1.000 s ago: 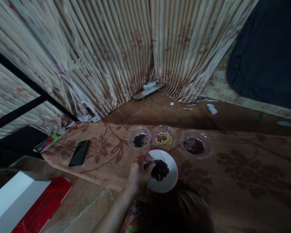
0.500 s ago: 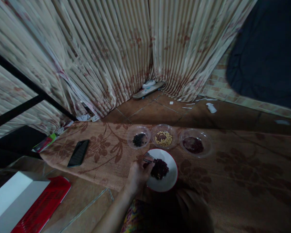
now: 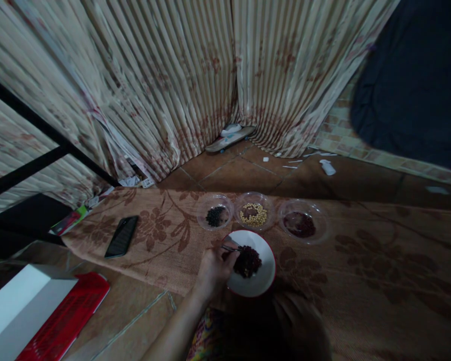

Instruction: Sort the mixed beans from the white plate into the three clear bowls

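Note:
A white bowl with a red rim point(image 3: 266, 276) stands near me, holding a heap of dark red and black beans point(image 3: 248, 261). My left hand point(image 3: 215, 268) is over its left side, fingers pinched on slim metal tweezers point(image 3: 231, 247) whose tips reach toward the heap. My right hand point(image 3: 300, 321) lies in shadow at the near edge, right of the bowl, fingers stretched out and nothing seen in them. Beyond the bowl three clear plastic bowls stand in a row: black beans point(image 3: 214, 216) at left, yellow soybeans point(image 3: 261, 215) in the middle, red beans point(image 3: 304, 225) at right.
A patterned brown cloth point(image 3: 165, 265) covers the table, with a dark phone point(image 3: 122, 236) at its left. A white box point(image 3: 26, 306) and a red basket point(image 3: 65, 321) are at lower left. Beyond are a skateboard point(image 3: 231, 140) on the tiled floor and striped curtains point(image 3: 195, 75).

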Demonstrator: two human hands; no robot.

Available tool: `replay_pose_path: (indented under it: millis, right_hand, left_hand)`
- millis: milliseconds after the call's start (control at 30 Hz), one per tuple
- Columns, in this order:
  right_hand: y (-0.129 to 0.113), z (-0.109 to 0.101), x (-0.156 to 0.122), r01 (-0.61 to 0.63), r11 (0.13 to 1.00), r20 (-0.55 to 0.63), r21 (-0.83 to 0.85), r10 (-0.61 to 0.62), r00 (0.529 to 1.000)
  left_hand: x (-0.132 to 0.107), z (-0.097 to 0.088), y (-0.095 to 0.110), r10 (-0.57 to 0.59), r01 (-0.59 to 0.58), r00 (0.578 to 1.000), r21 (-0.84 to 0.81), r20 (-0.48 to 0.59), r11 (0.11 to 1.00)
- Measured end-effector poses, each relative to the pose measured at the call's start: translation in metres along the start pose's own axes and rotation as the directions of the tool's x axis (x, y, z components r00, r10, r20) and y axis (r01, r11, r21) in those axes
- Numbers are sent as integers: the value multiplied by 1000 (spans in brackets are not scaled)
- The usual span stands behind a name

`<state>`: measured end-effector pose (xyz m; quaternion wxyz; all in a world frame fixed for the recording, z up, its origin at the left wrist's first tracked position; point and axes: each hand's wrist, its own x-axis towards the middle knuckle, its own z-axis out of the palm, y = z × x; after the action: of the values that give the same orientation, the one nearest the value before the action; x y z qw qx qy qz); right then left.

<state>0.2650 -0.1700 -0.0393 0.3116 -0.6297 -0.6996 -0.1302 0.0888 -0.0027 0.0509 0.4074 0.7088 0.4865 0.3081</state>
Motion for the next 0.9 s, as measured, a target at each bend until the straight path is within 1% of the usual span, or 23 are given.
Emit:
replay_pose_path:
  millis: [100, 167, 300, 400, 500, 633, 800, 900]
  right_hand:
    - [0, 1, -1, -23, 1000, 27, -2, 23, 999]
    - [3, 3, -2, -16, 1000, 47, -12, 17, 999]
    - [11, 9, -8, 67, 997, 35, -34, -66, 997]
    - [15, 13, -12, 97, 995, 38, -29, -96, 995]
    - [16, 14, -15, 97, 995, 53, -33, -95, 994]
    - [15, 14, -16, 92, 995, 48, -27, -90, 995]
    - [9, 8, -9, 61, 998, 47, -20, -60, 997]
    - [5, 4, -3, 39, 999, 14, -14, -39, 999]
  left_hand:
    - [0, 0, 2, 0, 0, 1000, 24, 9, 1000]
    - [0, -1, 3, -17, 16, 1000, 35, 9, 999]
    - [0, -1, 1, -25, 25, 1000, 45, 4, 999]
    - [0, -1, 1, -17, 17, 1000, 38, 2, 999]
    - [0, -1, 4, -25, 25, 1000, 43, -6, 999]
    - [1, -2, 9, -29, 28, 1000, 71, 10, 997]
    - [3, -2, 12, -14, 12, 1000, 99, 21, 995]
    - [3, -1, 10, 13, -16, 1000, 116, 26, 993]
